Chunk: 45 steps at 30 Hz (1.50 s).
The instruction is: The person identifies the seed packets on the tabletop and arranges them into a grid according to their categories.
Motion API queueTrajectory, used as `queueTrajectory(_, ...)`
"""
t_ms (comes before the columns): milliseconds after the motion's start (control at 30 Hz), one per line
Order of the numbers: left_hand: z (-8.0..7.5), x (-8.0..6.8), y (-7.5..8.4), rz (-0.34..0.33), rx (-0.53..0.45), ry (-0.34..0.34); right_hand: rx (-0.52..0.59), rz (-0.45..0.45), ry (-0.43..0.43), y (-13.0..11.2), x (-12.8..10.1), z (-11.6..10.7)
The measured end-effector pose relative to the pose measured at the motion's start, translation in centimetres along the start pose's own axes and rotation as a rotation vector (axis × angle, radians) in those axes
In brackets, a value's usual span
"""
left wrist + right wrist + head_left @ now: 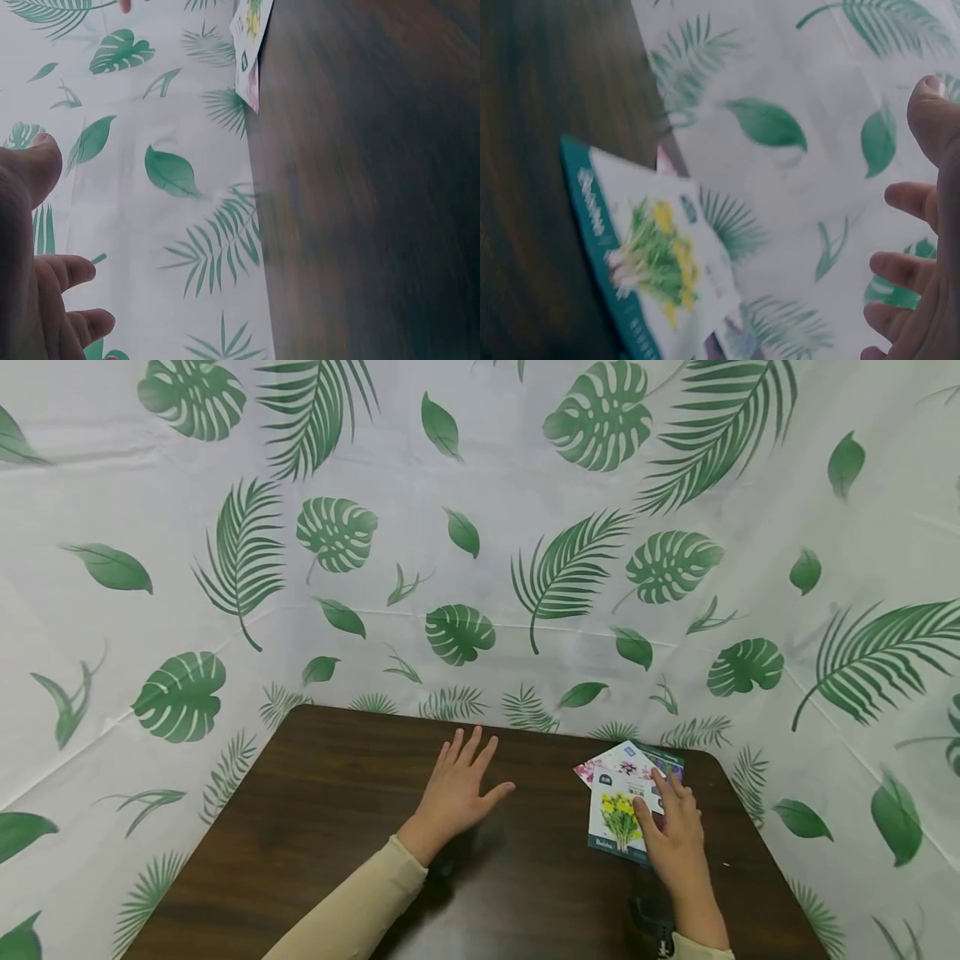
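Observation:
Seed packets lie in an overlapping pile at the right of the dark wooden table. The top seed packet (pixel 618 814) is white with yellow flowers, green stems and a dark lower band. Behind it shows a packet with pink flowers (pixel 600 767), then a purple-flowered one (pixel 673 767) at the back right. My right hand (pixel 678 839) is over the pile's right side with its fingers loosely spread. In the right wrist view those fingers (pixel 904 271) stand apart from the packets. My left hand (pixel 453 789) hovers above the table's middle, fingers spread, holding nothing.
The brown table (pixel 322 793) has rounded far corners. White cloth with green leaf prints (pixel 480 568) hangs close along its far edge and both sides. A black wrist strap (pixel 651 914) shows at my right wrist.

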State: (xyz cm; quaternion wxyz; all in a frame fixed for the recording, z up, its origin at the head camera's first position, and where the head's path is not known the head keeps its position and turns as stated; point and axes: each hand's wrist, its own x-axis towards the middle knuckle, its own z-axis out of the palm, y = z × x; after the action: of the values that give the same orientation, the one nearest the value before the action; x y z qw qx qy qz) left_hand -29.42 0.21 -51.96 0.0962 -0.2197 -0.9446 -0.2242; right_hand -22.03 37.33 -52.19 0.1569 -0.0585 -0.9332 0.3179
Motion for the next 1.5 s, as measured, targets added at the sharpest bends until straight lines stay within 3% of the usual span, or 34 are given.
queueTrajectory(167, 0.4, 0.2, 0.6, 0.002, -0.008, -0.019, 0.050, 0.063, -0.018, 1.3, 0.2, 0.9)
queueTrajectory(367, 0.9, 0.6, 1.7, 0.032, -0.038, -0.029, 0.125, 0.058, 0.026, 2.9, 0.5, 2.5)
queueTrajectory(567, 2.1, 0.7, 3.0, 0.059, -0.033, -0.090, 0.164, 0.125, 0.023, 4.4, -0.2, 4.0)
queueTrajectory(767, 2.6, 1.5, 4.5, 0.105, -0.054, -0.095, 0.222, 0.139, 0.114, 5.1, 0.4, 4.6)
queueTrajectory(1000, 4.5, 2.2, 6.0, 0.143, -0.082, -0.141, 0.226, 0.155, 0.106, 5.9, 0.9, 4.8)
queueTrajectory(1167, 6.2, 1.5, 6.9, 0.189, -0.095, -0.253, 0.225, 0.219, 0.061, 6.9, -0.4, 5.3)
queueTrajectory(1367, 7.2, 1.8, 8.3, 0.335, -0.054, -0.432, 0.256, 0.235, 0.052, 7.2, -0.6, 5.5)
queueTrajectory(1500, 7.7, 2.5, 9.7, 0.371, -0.018, -0.454, 0.261, 0.228, 0.066, 7.1, -0.1, 5.1)
